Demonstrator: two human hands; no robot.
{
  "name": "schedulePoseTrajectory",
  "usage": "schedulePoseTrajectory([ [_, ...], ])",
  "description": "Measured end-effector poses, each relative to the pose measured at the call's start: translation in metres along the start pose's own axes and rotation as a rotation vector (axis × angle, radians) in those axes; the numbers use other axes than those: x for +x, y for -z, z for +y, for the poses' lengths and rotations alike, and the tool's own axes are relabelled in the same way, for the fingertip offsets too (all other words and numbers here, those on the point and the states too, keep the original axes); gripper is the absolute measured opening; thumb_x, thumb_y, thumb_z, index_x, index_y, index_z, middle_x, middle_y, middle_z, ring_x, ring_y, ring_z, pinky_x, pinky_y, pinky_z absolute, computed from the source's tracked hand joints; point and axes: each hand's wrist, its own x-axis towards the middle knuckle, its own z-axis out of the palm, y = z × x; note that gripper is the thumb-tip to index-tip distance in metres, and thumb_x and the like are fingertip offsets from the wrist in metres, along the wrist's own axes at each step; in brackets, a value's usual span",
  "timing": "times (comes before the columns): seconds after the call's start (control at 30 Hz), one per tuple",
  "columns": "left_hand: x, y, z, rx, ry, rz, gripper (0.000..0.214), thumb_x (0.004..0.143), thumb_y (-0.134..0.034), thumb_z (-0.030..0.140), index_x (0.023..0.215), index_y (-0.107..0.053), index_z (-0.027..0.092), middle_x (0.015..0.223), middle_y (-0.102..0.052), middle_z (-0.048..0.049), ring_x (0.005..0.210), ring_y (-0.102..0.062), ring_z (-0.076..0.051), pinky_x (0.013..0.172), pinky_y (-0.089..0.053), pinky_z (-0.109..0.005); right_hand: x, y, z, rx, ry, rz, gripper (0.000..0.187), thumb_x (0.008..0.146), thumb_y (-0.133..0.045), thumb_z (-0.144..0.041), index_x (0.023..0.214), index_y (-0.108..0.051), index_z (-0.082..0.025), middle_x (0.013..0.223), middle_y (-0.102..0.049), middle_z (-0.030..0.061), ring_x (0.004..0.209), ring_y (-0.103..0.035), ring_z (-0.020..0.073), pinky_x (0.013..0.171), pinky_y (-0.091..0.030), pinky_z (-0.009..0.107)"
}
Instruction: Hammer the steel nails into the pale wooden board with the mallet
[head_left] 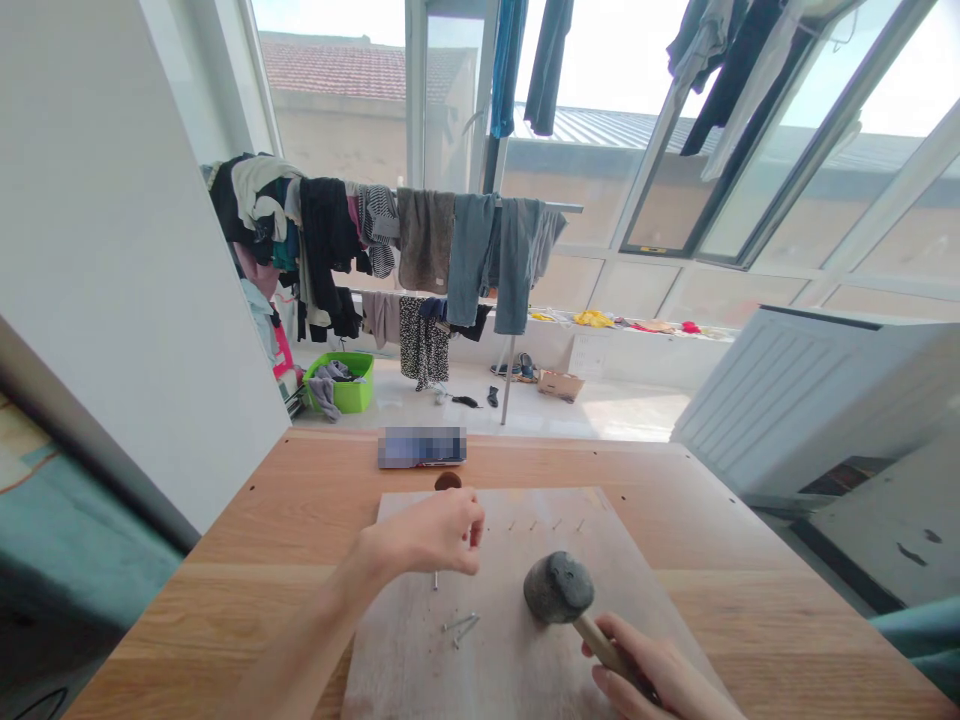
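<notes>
My left hand [431,533] is closed in a pinch over a pale wooden board [525,660], with a nail [435,579] standing upright just below its fingers. My right hand [660,675] grips the wooden handle of a grey rubber mallet [559,587], whose head rests on the board to the right of the nail. A few loose nails [461,628] lie on the board between my hands. A row of small nails [546,524] stands along the board's far part.
The board lies on a wooden table [712,560]. A blurred flat object [421,446] and a small brown round thing [448,481] sit at the table's far side. Beyond are a drying rack with clothes [420,250], a green basket [346,382] and a white unit [810,400].
</notes>
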Motion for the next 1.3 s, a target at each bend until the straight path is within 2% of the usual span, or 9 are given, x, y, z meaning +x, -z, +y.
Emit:
schedulePoseTrajectory([
  [0.1,0.006,-0.002,-0.01,-0.186,-0.04,0.099,0.01,0.072,-0.064,0.015,0.081,-0.065,0.018,0.075,-0.064,0.0015,0.071,-0.061,-0.014,0.062,-0.044,-0.022,0.007,-0.003,0.012,-0.092,0.073,-0.011,0.025,0.086,-0.051,-0.051,0.088,-0.05,-0.026,0.056,-0.055,-0.0065,0.038,-0.045,0.01,0.042,-0.036,0.022],
  [0.23,0.016,-0.013,-0.019,-0.4,-0.041,0.207,0.019,0.078,-0.065,0.018,0.097,-0.063,0.018,0.078,-0.068,0.0014,0.072,-0.063,-0.014,0.067,-0.049,-0.023,0.009,-0.01,0.016,-0.238,0.163,0.078,0.017,0.093,-0.039,-0.04,0.088,-0.049,-0.026,0.059,-0.059,-0.0047,0.043,-0.055,0.0134,0.049,-0.042,0.023],
  [0.33,0.021,-0.018,-0.023,-0.44,-0.035,0.253,0.016,0.082,-0.063,0.021,0.098,-0.065,0.017,0.08,-0.069,-0.0002,0.073,-0.065,-0.014,0.068,-0.051,-0.023,0.007,-0.011,0.012,-0.353,0.216,0.138,0.02,0.095,-0.035,-0.034,0.089,-0.052,-0.025,0.063,-0.065,-0.0015,0.054,-0.064,0.0173,0.055,-0.045,0.024],
  [0.47,0.021,-0.017,-0.019,-0.229,-0.057,0.256,0.015,0.084,-0.06,0.015,0.093,-0.072,0.016,0.084,-0.072,-0.003,0.075,-0.065,-0.015,0.07,-0.049,-0.024,0.002,-0.008,0.003,-0.47,0.207,0.212,0.02,0.094,-0.041,-0.029,0.093,-0.06,-0.024,0.071,-0.072,0.0026,0.065,-0.069,0.0207,0.062,-0.048,0.025],
  [0.67,0.02,-0.018,-0.001,0.107,-0.078,0.177,0.026,0.082,-0.053,0.002,0.09,-0.073,0.017,0.092,-0.072,-0.0055,0.092,-0.065,-0.02,0.083,-0.048,-0.028,-0.002,-0.004,-0.007,-0.414,0.16,0.211,0.021,0.092,-0.046,-0.031,0.093,-0.066,-0.023,0.072,-0.074,0.0044,0.064,-0.07,0.022,0.062,-0.05,0.026],
  [0.8,0.021,-0.021,0.006,0.254,-0.087,0.102,0.026,0.087,-0.05,0.002,0.085,-0.073,0.015,0.094,-0.07,-0.0093,0.086,-0.066,-0.021,0.077,-0.049,-0.029,-0.003,-0.004,-0.008,-0.356,0.155,0.209,0.021,0.092,-0.048,-0.033,0.094,-0.068,-0.023,0.08,-0.077,0.0063,0.071,-0.071,0.0239,0.067,-0.051,0.028],
  [0.93,0.02,-0.021,0.008,0.348,-0.073,0.097,0.03,0.089,-0.046,0.0,0.082,-0.072,0.013,0.091,-0.068,-0.0114,0.083,-0.065,-0.022,0.073,-0.049,-0.03,-0.001,-0.005,-0.002,-0.317,0.157,0.226,0.022,0.092,-0.048,-0.036,0.092,-0.067,-0.025,0.076,-0.075,0.005,0.068,-0.068,0.0232,0.067,-0.05,0.028],
  [1.13,0.022,-0.022,0.006,0.182,-0.059,0.131,0.028,0.087,-0.049,0.003,0.091,-0.073,0.016,0.101,-0.067,-0.009,0.088,-0.066,-0.02,0.081,-0.049,-0.029,0.008,-0.01,0.015,-0.325,0.2,0.177,0.021,0.09,-0.047,-0.039,0.09,-0.062,-0.025,0.066,-0.067,0.002,0.06,-0.064,0.0213,0.056,-0.045,0.026],
  [1.3,0.029,-0.037,-0.012,-0.22,-0.039,0.239,0.037,0.081,-0.055,0.005,0.113,-0.067,0.018,0.09,-0.071,-0.002,0.082,-0.067,-0.016,0.079,-0.051,-0.025,0.003,-0.011,0.005,-0.344,0.187,0.246,0.021,0.094,-0.043,-0.035,0.092,-0.061,-0.024,0.067,-0.064,0.0008,0.061,-0.062,0.0198,0.06,-0.043,0.026],
])
